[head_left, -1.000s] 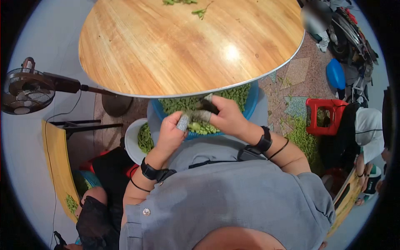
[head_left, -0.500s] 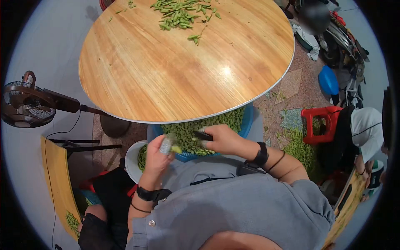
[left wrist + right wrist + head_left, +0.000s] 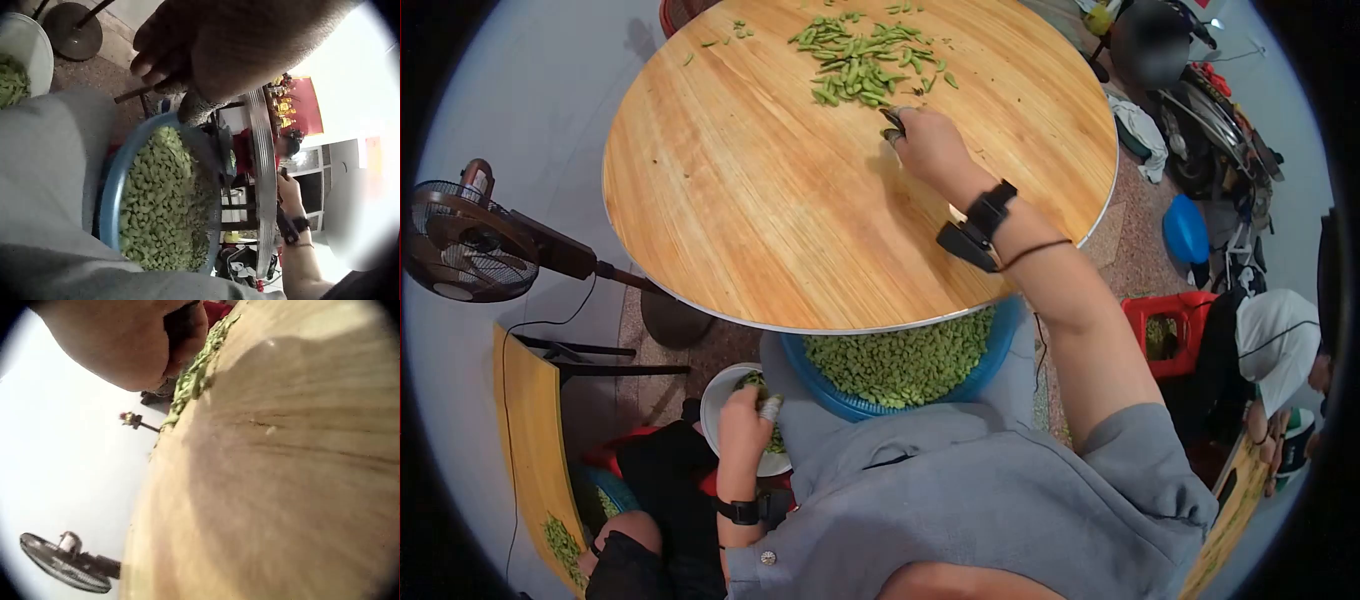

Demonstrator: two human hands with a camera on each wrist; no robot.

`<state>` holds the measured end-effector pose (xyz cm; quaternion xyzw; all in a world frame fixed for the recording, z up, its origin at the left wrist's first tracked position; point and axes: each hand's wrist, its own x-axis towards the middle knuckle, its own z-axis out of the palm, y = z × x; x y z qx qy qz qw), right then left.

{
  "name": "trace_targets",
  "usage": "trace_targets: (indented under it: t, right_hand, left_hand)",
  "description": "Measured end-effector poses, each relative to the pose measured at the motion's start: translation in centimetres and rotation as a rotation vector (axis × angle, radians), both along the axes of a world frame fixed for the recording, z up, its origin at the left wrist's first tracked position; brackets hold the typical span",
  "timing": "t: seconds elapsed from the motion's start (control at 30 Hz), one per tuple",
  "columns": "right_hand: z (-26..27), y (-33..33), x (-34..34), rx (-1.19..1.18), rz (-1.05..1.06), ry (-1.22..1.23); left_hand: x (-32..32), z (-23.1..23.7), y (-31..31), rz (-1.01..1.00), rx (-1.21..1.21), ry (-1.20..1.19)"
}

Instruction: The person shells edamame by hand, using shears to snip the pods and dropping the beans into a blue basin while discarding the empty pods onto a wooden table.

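My left hand (image 3: 743, 432) is over the white bucket (image 3: 712, 420), its fingers loose and a grey wrap on one digit. In the left wrist view the left hand (image 3: 206, 56) shows nothing between its fingers. My right hand (image 3: 930, 148) reaches across the round wooden table (image 3: 780, 220) to the near edge of a pile of green bean pods (image 3: 860, 70). A small black object (image 3: 182, 322) sits inside the curled fingers; its kind is unclear. A blue basin (image 3: 840, 402) on the lap holds many shelled green beans (image 3: 900, 360). Green pods lie in the bucket.
A standing fan (image 3: 475, 240) is at the left beside a yellow table (image 3: 530, 430). On the right are a red stool (image 3: 1135, 330), a blue bowl-like thing (image 3: 1185, 230) and a seated person in a white cap (image 3: 1275, 325). The round table overlaps the basin's far side.
Both hands were together over the basin, the left holding a green pod. The left has moved down to the bucket and no pod shows; the right has stretched forward to the pods on the table.
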<state>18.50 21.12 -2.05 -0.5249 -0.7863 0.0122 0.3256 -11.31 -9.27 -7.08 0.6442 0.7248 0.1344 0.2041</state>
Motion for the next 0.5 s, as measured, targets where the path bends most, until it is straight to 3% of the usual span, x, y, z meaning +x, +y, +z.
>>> trace_targets:
  t: [0.13, 0.2, 0.37, 0.43, 0.5]
  right_hand:
    - [-1.2, -1.7, -1.4, -0.161, -0.112, -0.105]
    - [-0.9, -4.3, -1.5, -0.216, 0.007, -0.105]
    - [0.3, -7.0, 0.5, -0.21, 0.019, -0.015]
    - [0.9, -6.7, 1.9, -0.411, 0.012, -0.003]
    - [0.6, -6.2, 3.3, -0.442, 0.011, 0.035]
  left_hand:
    - [1.5, 0.1, 0.8, -0.117, 0.083, -0.053]
    - [2.2, 0.5, 1.3, -0.143, 0.085, -0.102]
    - [4.8, 2.6, 3.0, -0.226, 0.08, -0.211]
    - [5.7, 2.6, 3.6, -0.3, 0.09, -0.218]
    - [6.8, 2.9, 4.1, -0.328, 0.096, -0.222]
